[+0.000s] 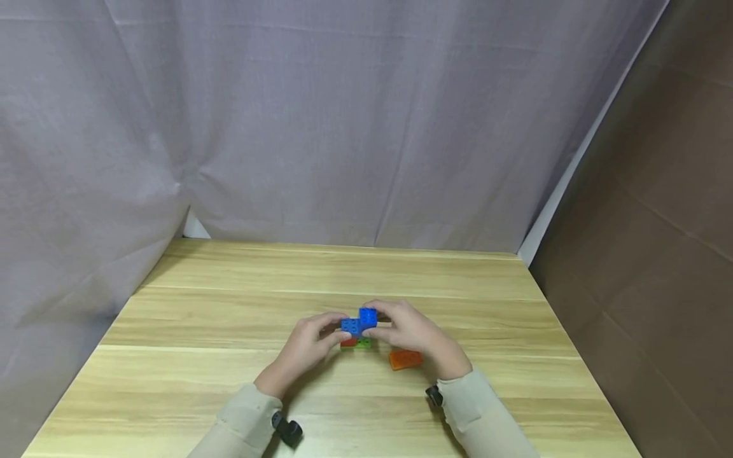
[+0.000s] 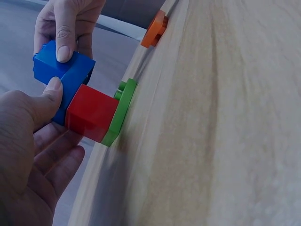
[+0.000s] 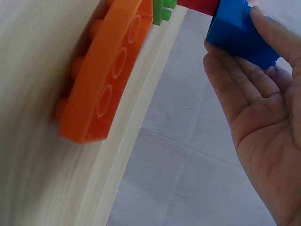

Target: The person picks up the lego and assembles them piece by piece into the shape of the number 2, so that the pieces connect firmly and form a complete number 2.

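A small stack of toy building bricks stands on the table between both hands. At its bottom is a flat green brick (image 2: 123, 110) with a few studs showing, and a red brick (image 2: 92, 113) sits on it. Above the red one lies a blue brick (image 1: 350, 327), which my left hand (image 1: 309, 345) grips between thumb and fingers. A second blue brick (image 1: 368, 317) sits higher and to the right, overlapping the first. My right hand (image 1: 408, 326) pinches it, thumb on the near side, fingers behind.
An orange brick (image 3: 101, 75) lies upside down on the wooden table (image 1: 229, 375), just right of the stack and close to my right wrist. Grey cloth (image 1: 298, 127) hangs behind the table, and a brown cloth (image 1: 647, 242) hangs along the right side.
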